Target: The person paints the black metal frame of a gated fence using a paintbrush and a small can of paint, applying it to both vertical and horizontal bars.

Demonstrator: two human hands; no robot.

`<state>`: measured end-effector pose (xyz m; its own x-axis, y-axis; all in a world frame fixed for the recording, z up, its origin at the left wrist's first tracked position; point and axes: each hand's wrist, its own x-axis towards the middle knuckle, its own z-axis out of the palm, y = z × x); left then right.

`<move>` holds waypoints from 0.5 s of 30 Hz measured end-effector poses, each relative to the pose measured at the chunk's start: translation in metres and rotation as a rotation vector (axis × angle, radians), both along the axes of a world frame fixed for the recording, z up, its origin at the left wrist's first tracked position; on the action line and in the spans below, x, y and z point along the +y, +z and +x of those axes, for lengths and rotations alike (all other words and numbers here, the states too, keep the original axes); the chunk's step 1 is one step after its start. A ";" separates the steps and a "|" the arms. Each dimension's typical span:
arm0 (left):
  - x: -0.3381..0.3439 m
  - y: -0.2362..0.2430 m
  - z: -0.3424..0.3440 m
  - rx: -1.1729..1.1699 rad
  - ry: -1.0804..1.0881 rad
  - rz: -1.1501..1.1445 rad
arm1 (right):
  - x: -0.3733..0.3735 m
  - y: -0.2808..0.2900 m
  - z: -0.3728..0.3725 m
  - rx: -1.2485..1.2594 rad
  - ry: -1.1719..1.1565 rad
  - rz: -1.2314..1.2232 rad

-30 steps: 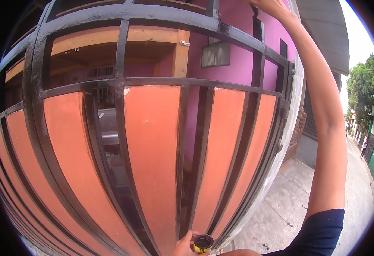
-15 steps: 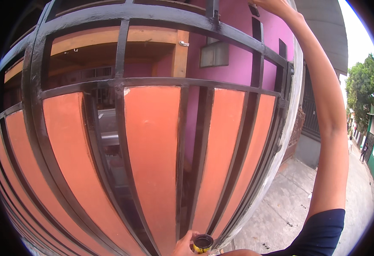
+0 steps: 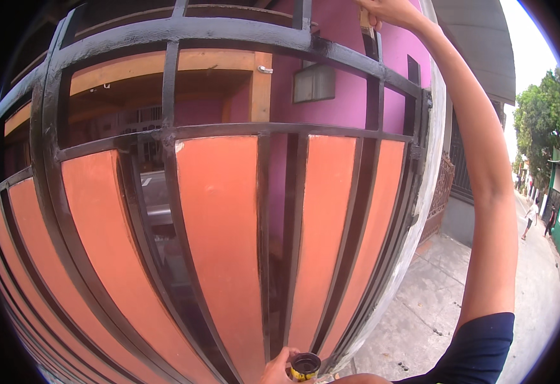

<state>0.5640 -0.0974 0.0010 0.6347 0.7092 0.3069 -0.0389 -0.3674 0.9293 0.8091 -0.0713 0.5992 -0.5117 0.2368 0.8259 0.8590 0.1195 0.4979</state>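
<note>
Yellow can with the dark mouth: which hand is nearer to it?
Left. The left hand grips the yellow can; the right hand is raised far above it, at the picture's top edge.

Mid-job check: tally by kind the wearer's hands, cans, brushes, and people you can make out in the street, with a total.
Left hand and right hand: 2
Can: 1
Brush: 1
People discernible: 2
Total: 6
</note>
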 end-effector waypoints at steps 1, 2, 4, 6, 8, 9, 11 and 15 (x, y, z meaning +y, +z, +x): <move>0.000 0.000 -0.001 -0.005 -0.005 -0.002 | -0.003 -0.006 -0.006 0.188 0.070 -0.166; -0.001 -0.001 -0.001 -0.006 -0.008 0.002 | -0.007 0.000 -0.001 0.178 -0.038 -0.142; -0.001 -0.002 0.001 0.033 0.008 0.026 | -0.003 0.013 0.013 0.044 -0.065 0.094; -0.002 0.000 0.001 0.020 -0.002 0.025 | -0.002 0.013 0.014 -0.093 -0.082 0.323; -0.004 0.003 -0.001 0.007 -0.001 0.027 | -0.009 0.005 0.001 0.021 0.056 0.123; -0.005 0.004 -0.002 0.020 -0.010 0.000 | -0.007 0.007 0.004 0.023 0.056 0.124; -0.006 0.002 -0.002 0.031 -0.018 -0.026 | -0.001 0.009 0.002 -0.074 -0.078 0.024; -0.007 -0.007 0.000 -0.003 0.000 0.001 | -0.007 0.002 0.001 0.035 0.021 0.092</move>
